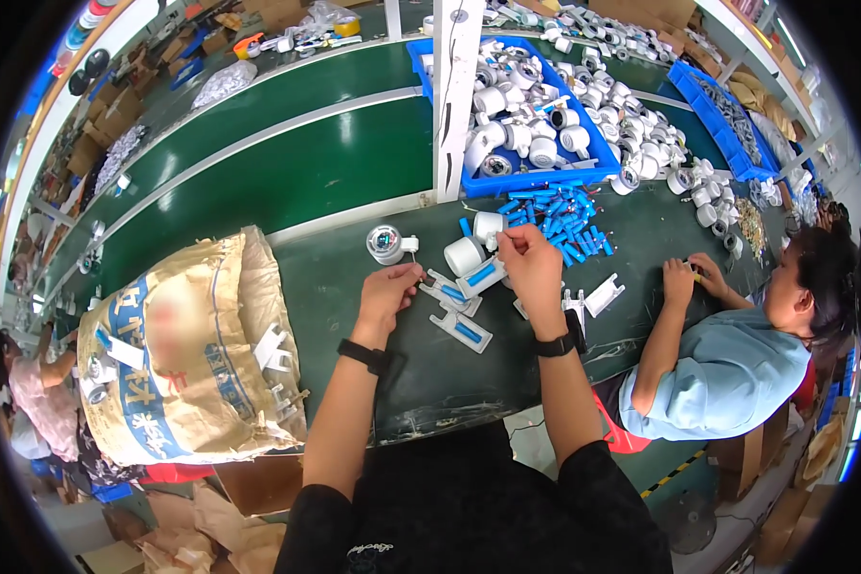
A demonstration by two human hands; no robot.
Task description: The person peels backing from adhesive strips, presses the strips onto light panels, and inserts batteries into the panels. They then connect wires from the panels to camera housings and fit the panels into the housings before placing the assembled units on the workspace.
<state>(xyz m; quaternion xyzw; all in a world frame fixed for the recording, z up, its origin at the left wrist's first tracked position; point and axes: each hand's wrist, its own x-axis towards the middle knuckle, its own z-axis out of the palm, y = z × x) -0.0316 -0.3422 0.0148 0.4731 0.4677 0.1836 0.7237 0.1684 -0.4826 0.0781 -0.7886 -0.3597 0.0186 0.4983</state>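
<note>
Lying between the hands (390, 291) (536, 273); white holders (438, 291)

The white housings (464, 255) look smooth plastic, the sack (187, 335) creased, matt paper (rough-edged).

Sack (187, 344) left on bench (430, 383); brackets (446, 326) centre; cylinders (564, 225) right, before bin (545, 179); housings (512, 105) in bin.

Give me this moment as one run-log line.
left hand: grip unclear | right hand: by white holder with blue cylinder, grip unclear | loose blue cylinders: heaped near blue bin | sack: left
</note>
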